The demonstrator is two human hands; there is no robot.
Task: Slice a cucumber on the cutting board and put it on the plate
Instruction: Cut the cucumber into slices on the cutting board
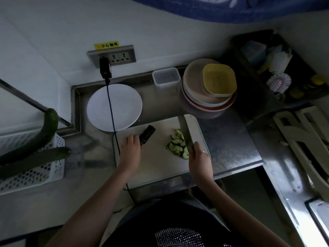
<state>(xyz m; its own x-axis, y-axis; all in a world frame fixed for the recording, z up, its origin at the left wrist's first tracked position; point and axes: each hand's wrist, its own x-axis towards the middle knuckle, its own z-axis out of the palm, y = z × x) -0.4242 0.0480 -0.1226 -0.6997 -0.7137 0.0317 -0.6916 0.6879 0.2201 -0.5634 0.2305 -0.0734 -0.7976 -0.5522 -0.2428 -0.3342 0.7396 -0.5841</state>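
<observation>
Nearest of all, the right hand (199, 157) was wrapped tight around the handle of a big knife (185, 131). Its blade pointed away across the cutting board (160, 161), right beside a little pile of cucumber slices (178, 144). The left hand (130, 148) rested on the board next to the dark leftover cucumber piece (147, 134). Its fingers looked curled by the end of that piece, but I could not tell if they truly held it.

It looked like the cutting was part done, since one chunk was still whole. Next, the left hand would need to hold that chunk steady, with fingertips tucked back, while the knife came over to cut it.

A bit farther, just past the board, sat the white plate (99, 107) with no slices on it yet. A black cord (111, 111) hung across it. The slices would need to go there later.
</observation>
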